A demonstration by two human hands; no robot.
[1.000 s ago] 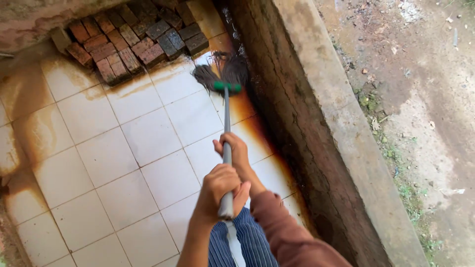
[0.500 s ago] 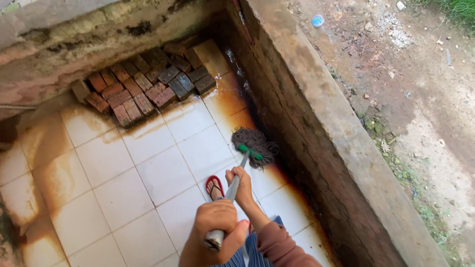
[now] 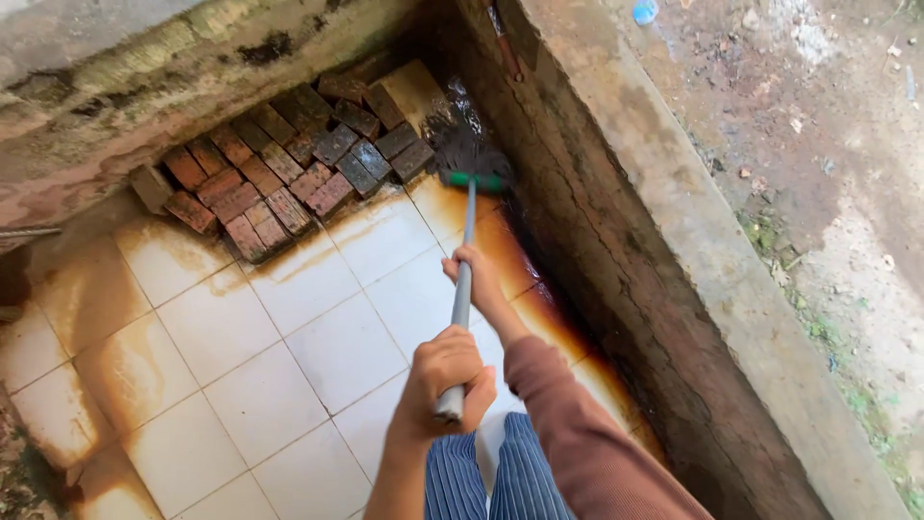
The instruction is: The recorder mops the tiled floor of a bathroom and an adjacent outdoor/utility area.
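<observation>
White square-tiled floor (image 3: 318, 337), rust-brown stained along its edges, is bounded by a weathered concrete wall (image 3: 674, 231) on the right and a mossy concrete wall (image 3: 144, 87) at the back. Bare dirt ground (image 3: 818, 116) is seen beyond the right wall. A patch of reddish-brown and dark grey paving bricks (image 3: 289, 173) is laid in the far corner.

Long grey metal-handled mop (image 3: 464, 260) is held in both hands, shaft running away from the body toward the far right corner. Its green plastic clamp and dark stringy head (image 3: 462, 144) are pressed on the wet floor at the foot of the right wall, just beside the bricks.

Right hand (image 3: 478, 279), arm extended in a rust-brown long sleeve (image 3: 577, 433), is clamped on the shaft about midway, fingers wrapped from the right. Left hand (image 3: 445, 377), forearm bare, is fisted round the near end of the shaft, close to the body. Hands are apart along the shaft, right ahead of left.

Blue-and-white striped trousers (image 3: 491, 472) are visible below the hands.

Small round blue cap-like object (image 3: 645, 12) is lying on the dirt at the top edge; exact kind cannot be told.
</observation>
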